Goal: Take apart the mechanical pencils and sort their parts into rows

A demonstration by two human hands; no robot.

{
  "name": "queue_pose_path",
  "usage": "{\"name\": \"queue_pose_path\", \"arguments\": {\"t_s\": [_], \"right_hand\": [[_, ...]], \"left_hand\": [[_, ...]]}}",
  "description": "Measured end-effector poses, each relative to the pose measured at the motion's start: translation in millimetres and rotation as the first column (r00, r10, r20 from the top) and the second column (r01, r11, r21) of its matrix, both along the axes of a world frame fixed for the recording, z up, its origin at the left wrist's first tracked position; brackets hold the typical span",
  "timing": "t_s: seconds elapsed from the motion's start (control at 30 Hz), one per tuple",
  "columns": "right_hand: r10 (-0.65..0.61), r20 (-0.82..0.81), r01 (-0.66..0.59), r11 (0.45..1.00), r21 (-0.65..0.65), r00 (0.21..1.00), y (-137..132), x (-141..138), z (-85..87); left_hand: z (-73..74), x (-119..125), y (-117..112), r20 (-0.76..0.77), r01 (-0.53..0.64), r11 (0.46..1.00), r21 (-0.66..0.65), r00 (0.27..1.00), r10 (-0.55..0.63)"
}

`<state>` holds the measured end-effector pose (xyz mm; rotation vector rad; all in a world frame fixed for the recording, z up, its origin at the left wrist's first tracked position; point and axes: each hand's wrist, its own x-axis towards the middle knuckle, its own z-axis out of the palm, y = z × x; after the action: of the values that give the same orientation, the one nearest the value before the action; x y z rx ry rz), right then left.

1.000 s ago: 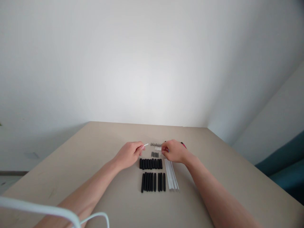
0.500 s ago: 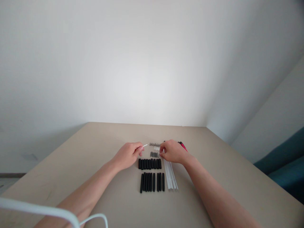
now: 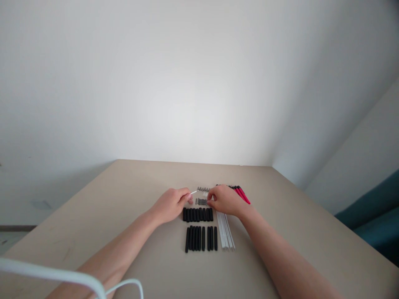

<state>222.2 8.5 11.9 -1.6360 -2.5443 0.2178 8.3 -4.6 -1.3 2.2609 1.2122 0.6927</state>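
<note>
My left hand (image 3: 173, 203) pinches a thin white pen refill (image 3: 194, 192) whose tip points to the right, close to the row of silver clips (image 3: 203, 189). On the right, my right hand (image 3: 225, 198) is closed in a pinch at the right end of a row of small grey springs (image 3: 202, 202). Whatever lies between those fingertips is too small to make out. Part of a row of small clear pieces (image 3: 205, 194) is hidden behind this hand. Below both hands lie short black pen barrels (image 3: 198, 214) side by side.
Nearer to me is a second row of longer black tubes (image 3: 195, 238), with several white refills (image 3: 226, 232) to its right. Red pen barrels with black ends (image 3: 242, 194) lie behind my right hand. A white curved bar (image 3: 56, 274) crosses the lower left. A wall closes the table's (image 3: 149, 174) far edge.
Both hands stay nearly in place. The refill tip has shifted slightly right, and my right fingertips have moved a little left toward the springs. More of the red barrels shows now.
</note>
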Motion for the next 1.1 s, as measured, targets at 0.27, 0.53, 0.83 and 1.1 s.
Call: {"name": "queue_pose_path", "arguments": {"t_s": [0.27,0.53,0.83,1.1], "right_hand": [[0.006,-0.031,-0.006,1.000,0.006,1.000,-1.4,-3.7,-0.5],[0.010,-0.039,-0.010,1.000,-0.006,0.999,-1.9,-5.3,0.6],[0.018,-0.049,-0.018,1.000,-0.001,0.999,-1.1,-5.5,-0.6],[0.110,-0.262,-0.091,0.992,0.085,0.959,-6.1,-6.2,4.2]], "left_hand": [[1.0,1.6,-0.9,-0.063,-0.036,0.999,0.023,0.997,0.037],[2.2,2.1,-2.2,-0.044,-0.013,1.000,0.023,0.999,0.014],[1.9,1.6,-1.5,-0.060,-0.015,1.000,0.027,0.998,0.016],[1.7,1.8,-1.3,0.008,0.027,0.999,0.030,1.000,-0.027]]}}
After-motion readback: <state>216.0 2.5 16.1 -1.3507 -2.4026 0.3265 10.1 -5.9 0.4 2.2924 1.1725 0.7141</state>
